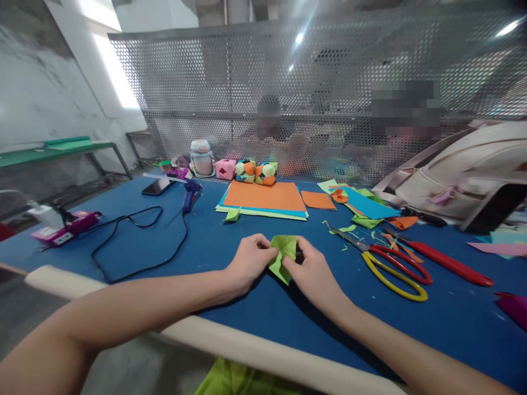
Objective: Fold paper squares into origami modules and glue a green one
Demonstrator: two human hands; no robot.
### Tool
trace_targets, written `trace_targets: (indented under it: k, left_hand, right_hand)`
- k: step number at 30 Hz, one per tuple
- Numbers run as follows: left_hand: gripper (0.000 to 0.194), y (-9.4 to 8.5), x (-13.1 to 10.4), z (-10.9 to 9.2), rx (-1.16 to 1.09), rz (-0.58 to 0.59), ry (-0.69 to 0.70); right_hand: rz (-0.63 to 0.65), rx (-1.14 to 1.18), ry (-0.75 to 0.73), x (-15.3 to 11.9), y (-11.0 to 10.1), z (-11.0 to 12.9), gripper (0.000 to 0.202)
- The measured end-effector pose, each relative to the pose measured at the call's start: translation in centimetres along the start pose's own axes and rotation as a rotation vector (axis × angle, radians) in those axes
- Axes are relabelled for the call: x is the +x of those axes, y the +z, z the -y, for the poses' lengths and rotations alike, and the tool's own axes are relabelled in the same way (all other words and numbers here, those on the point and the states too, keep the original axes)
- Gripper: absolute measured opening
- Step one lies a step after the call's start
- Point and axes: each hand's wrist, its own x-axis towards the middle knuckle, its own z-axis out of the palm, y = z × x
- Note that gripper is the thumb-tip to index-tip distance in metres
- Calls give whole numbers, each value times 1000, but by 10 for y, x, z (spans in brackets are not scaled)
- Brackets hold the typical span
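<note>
Left hand [252, 260]: I pinch the green paper [287, 245] by its left edge.
Right hand [315, 274]: I grip its right side.
Green paper: between my hands, over the blue table [214, 241].
Scissors [367, 254]: to my right.

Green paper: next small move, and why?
Probably press the green paper flatter with the right hand while the left hand steadies it: both hands pinch it, and its surface looks bent, not flat.
</note>
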Motion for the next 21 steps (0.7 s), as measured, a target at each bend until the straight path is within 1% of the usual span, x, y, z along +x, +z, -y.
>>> trace_targets:
  k: [6,9,12,14,18,21]
  left_hand:
    - [6,0,-1,2,62,52,69]
    - [8,-1,-1,1,91,72,76]
    - [7,-3,0,0,126,90,91]
    - [7,-4,0,-1,159,89,150]
    - [11,-5,0,-2,231,106,326]
    - [12,-6,-2,-5,279,117,380]
  right_hand:
    - [-9,-10,-24,-1,-4,6,20]
    - [17,-1,-42,1,-7,3,20]
    - [48,2,-21,3,-9,0,20]
    - [57,-3,1,3,-10,-1,19]
    - [74,6,3,2,-9,-1,21]
    - [75,13,-10,0,-9,1,21]
